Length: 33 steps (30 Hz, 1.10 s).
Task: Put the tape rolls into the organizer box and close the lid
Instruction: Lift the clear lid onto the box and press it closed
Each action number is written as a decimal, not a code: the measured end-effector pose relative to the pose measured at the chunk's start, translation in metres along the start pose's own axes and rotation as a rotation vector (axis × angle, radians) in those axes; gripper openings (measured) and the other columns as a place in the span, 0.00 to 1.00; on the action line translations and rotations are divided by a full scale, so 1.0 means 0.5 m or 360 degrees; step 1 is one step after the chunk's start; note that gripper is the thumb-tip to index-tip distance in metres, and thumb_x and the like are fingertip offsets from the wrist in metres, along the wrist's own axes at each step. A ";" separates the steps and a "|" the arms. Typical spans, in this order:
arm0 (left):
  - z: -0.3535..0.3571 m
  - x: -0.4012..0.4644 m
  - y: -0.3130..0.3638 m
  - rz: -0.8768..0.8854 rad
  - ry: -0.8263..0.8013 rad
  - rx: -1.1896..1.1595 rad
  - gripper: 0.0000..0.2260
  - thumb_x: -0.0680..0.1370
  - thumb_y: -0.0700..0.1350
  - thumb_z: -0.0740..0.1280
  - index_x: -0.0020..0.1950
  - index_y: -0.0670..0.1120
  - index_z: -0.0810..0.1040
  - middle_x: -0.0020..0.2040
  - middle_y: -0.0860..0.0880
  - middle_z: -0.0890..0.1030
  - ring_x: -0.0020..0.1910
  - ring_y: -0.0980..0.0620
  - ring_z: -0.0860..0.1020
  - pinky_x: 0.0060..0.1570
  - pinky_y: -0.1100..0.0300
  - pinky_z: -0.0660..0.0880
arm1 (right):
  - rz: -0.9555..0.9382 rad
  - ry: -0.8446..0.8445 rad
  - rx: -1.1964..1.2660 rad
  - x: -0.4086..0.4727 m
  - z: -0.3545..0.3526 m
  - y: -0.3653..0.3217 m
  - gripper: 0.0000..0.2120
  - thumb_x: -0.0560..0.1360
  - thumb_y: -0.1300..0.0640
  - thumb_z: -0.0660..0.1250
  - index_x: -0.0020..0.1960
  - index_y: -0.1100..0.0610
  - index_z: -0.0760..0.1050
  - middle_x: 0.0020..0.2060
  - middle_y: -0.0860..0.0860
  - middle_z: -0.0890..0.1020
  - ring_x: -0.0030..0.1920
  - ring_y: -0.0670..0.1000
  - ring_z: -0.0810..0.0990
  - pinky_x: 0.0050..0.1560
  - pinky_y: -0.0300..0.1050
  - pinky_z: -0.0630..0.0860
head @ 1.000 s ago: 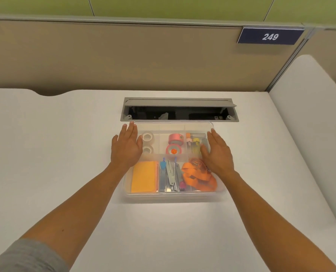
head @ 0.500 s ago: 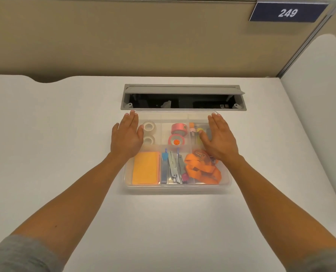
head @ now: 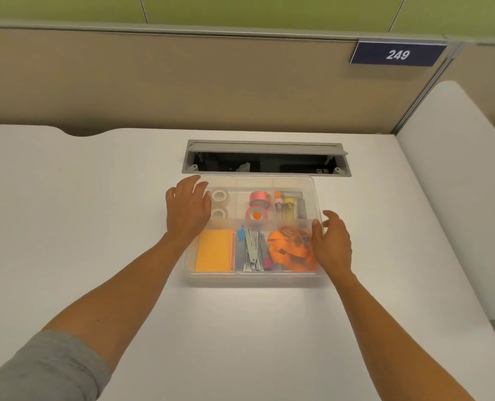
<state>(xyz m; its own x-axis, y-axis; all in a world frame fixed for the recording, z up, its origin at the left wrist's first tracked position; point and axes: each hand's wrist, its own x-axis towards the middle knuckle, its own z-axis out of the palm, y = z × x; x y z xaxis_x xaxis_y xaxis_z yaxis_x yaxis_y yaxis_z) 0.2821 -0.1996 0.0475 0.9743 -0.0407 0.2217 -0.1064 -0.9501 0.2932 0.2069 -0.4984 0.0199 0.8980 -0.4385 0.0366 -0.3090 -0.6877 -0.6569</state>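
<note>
A clear plastic organizer box sits on the white desk with its clear lid lying flat over it. Through the lid I see two white tape rolls in the back left compartment and two pink tape rolls in the back middle one. My left hand lies palm down on the lid's back left part, fingers spread. My right hand hovers at the box's right edge, fingers apart, thumb over the lid.
The box also holds an orange notepad, metal tools, an orange strap and markers. An open cable tray is set into the desk just behind the box. A beige partition rises behind the desk.
My right hand has slid from the lid's top toward me and out to the box's right edge. The left hand stays flat on the lid. The view has tilted up.
</note>
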 end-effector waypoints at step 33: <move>0.009 -0.220 0.014 -0.0821 0.0149 -0.0691 0.13 0.83 0.48 0.51 0.60 0.48 0.72 0.44 0.47 0.80 0.41 0.43 0.77 0.38 0.54 0.70 | 0.0300 0.0070 0.0001 -0.068 0.007 0.016 0.20 0.79 0.40 0.51 0.42 0.53 0.72 0.36 0.55 0.79 0.37 0.58 0.75 0.36 0.47 0.67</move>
<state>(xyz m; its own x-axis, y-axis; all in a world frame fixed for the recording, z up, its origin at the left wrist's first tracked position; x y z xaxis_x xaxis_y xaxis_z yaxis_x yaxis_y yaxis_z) 0.1753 -0.2034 0.0211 0.9027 0.4295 0.0269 0.2780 -0.6296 0.7255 0.1751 -0.4871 0.0108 0.8098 -0.5841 -0.0543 -0.4702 -0.5908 -0.6556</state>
